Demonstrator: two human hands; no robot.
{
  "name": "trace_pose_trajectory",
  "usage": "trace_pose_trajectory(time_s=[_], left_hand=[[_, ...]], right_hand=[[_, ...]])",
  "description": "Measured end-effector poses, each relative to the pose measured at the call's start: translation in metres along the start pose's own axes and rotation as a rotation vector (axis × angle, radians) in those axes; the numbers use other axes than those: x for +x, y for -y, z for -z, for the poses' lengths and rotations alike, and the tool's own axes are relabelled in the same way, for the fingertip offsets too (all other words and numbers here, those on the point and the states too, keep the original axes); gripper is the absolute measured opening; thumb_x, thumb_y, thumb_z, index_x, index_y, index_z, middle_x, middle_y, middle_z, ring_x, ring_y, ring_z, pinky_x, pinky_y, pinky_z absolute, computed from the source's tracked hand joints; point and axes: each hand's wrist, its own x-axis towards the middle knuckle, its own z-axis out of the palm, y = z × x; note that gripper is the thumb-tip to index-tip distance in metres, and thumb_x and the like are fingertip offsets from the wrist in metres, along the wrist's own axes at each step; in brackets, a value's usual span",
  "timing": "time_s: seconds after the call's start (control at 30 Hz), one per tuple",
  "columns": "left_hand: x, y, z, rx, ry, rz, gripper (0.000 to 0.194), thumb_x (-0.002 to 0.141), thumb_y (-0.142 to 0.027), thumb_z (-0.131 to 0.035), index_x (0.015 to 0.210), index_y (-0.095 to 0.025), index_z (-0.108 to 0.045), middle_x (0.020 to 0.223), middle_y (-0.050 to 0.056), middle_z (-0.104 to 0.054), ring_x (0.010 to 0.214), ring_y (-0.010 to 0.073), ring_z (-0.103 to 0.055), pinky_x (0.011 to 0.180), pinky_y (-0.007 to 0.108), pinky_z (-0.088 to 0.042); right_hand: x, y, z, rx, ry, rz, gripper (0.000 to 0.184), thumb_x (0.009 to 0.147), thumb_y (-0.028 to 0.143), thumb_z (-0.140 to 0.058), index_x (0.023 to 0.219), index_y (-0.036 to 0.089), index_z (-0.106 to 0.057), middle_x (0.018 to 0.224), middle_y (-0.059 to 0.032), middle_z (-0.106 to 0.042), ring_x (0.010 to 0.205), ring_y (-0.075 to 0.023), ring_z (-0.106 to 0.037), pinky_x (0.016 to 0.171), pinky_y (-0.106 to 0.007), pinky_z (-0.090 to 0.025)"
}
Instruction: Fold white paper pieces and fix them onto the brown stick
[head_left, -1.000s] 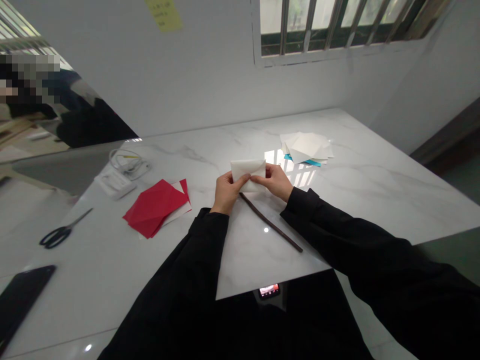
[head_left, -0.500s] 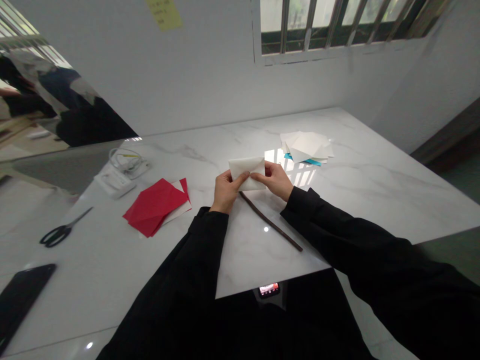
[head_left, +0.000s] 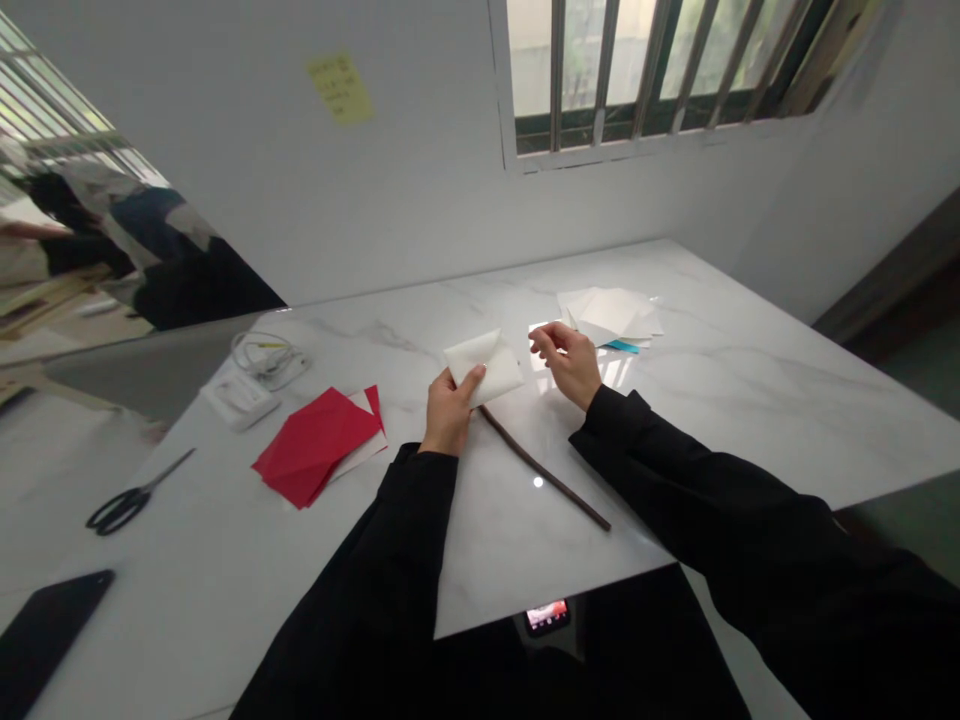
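My left hand (head_left: 450, 408) is closed on a small white envelope (head_left: 491, 375), the thumb lying across its front and the fingers behind it. A pointed flap shows along the envelope's upper side. To the right of it, apart from the paper, my right hand (head_left: 568, 362) hovers with loosely bent fingers and nothing visible in them. Below the envelope a thin dark brown stick (head_left: 551, 475) lies slantwise on the white marbled table (head_left: 495, 580).
Red envelopes (head_left: 319, 445) lie left of my left arm, with scissors (head_left: 124, 507), a white charger with cable (head_left: 240, 395) and a dark phone (head_left: 56, 635) farther left. White and blue papers (head_left: 611, 315) are stacked at the back right. A wall with a barred window (head_left: 652, 70) stands behind.
My right hand has let go of the envelope and moved off to the right. The envelope, now only in my left hand, has tilted. The view has shifted upward.
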Motion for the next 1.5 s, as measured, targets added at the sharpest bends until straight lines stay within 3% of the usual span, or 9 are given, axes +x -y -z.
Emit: trace_pose_trajectory(time_s=[0.27,0.47,0.67,0.83,0.97,1.13,1.23,1.33,1.5], left_hand=[[-0.005,-0.014,0.000,-0.122,-0.006,0.172,0.041,0.070,-0.034,-0.088,0.104,-0.018,-0.071,0.110,0.007,-0.076,0.092,0.0186,-0.071,0.070,0.025,-0.057],[-0.004,-0.014,0.003,-0.135,0.026,0.141,0.048,0.065,-0.028,-0.089,0.108,-0.021,-0.070,0.111,0.005,-0.076,0.094,0.0185,-0.072,0.077,0.027,-0.058],[0.005,-0.008,0.008,-0.174,-0.089,0.011,0.049,0.063,-0.027,-0.090,0.108,-0.020,-0.071,0.112,0.007,-0.078,0.099,0.0201,-0.072,0.081,0.029,-0.059],[0.008,-0.007,0.010,-0.190,-0.121,0.035,0.043,0.065,-0.027,-0.086,0.104,-0.021,-0.070,0.111,0.006,-0.077,0.097,0.0188,-0.072,0.077,0.027,-0.058],[0.012,-0.008,0.014,-0.224,-0.159,0.078,0.033,0.069,-0.026,-0.081,0.100,-0.023,-0.067,0.109,0.003,-0.076,0.095,0.0177,-0.071,0.072,0.025,-0.058],[0.015,-0.013,0.024,-0.250,-0.227,0.100,0.027,0.071,-0.024,-0.077,0.096,-0.024,-0.066,0.105,0.001,-0.074,0.093,0.0161,-0.070,0.073,0.024,-0.058],[0.012,-0.015,0.021,-0.214,-0.124,0.056,0.035,0.068,-0.025,-0.081,0.101,-0.023,-0.069,0.108,0.002,-0.075,0.093,0.0163,-0.070,0.074,0.025,-0.057],[0.008,-0.013,0.015,-0.132,0.017,0.017,0.045,0.065,-0.028,-0.086,0.107,-0.021,-0.072,0.112,0.006,-0.077,0.099,0.0201,-0.072,0.081,0.028,-0.058],[0.005,-0.004,0.011,-0.003,0.155,-0.021,0.055,0.066,-0.036,-0.090,0.115,-0.016,-0.075,0.112,0.011,-0.080,0.099,0.0259,-0.073,0.086,0.035,-0.058]], right_hand=[[0.031,-0.013,0.042,-0.272,-0.182,0.069,0.035,0.100,0.051,-0.056,0.093,0.021,-0.073,0.083,-0.0044,-0.077,0.080,-0.0205,-0.071,0.077,-0.032,-0.054],[0.030,-0.025,0.045,-0.448,-0.076,0.084,0.023,0.097,0.039,-0.061,0.094,0.021,-0.075,0.092,-0.0062,-0.079,0.079,-0.0217,-0.068,0.082,-0.036,-0.053],[0.028,-0.035,0.043,-0.577,0.030,0.097,0.017,0.092,0.030,-0.066,0.095,0.021,-0.079,0.090,-0.0056,-0.079,0.080,-0.0221,-0.066,0.087,-0.038,-0.052],[0.029,-0.035,0.049,-0.636,0.036,0.064,0.018,0.090,0.023,-0.067,0.099,0.020,-0.081,0.093,-0.0063,-0.079,0.081,-0.0225,-0.066,0.089,-0.038,-0.051],[0.016,-0.022,0.034,-0.576,0.086,0.113,0.021,0.096,0.036,-0.066,0.087,0.021,-0.079,0.083,-0.0045,-0.076,0.074,-0.0204,-0.064,0.082,-0.035,-0.048],[-0.015,-0.002,-0.007,-0.405,0.265,0.113,0.035,0.098,0.051,-0.066,0.080,0.022,-0.075,0.071,-0.0016,-0.069,0.066,-0.0167,-0.060,0.074,-0.032,-0.047],[-0.027,0.005,-0.024,-0.160,0.362,0.032,0.033,0.094,0.054,-0.069,0.098,0.022,-0.074,0.078,-0.0009,-0.071,0.070,-0.0159,-0.063,0.072,-0.031,-0.051],[-0.030,0.006,-0.029,0.170,0.392,-0.182,0.051,0.084,0.059,-0.079,0.118,0.023,-0.066,0.092,-0.0023,-0.075,0.078,-0.0170,-0.068,0.068,-0.029,-0.057],[-0.021,-0.002,-0.023,0.420,0.382,-0.356,0.060,0.073,0.056,-0.089,0.116,0.022,-0.066,0.107,-0.0056,-0.078,0.094,-0.0204,-0.074,0.077,-0.032,-0.063]])
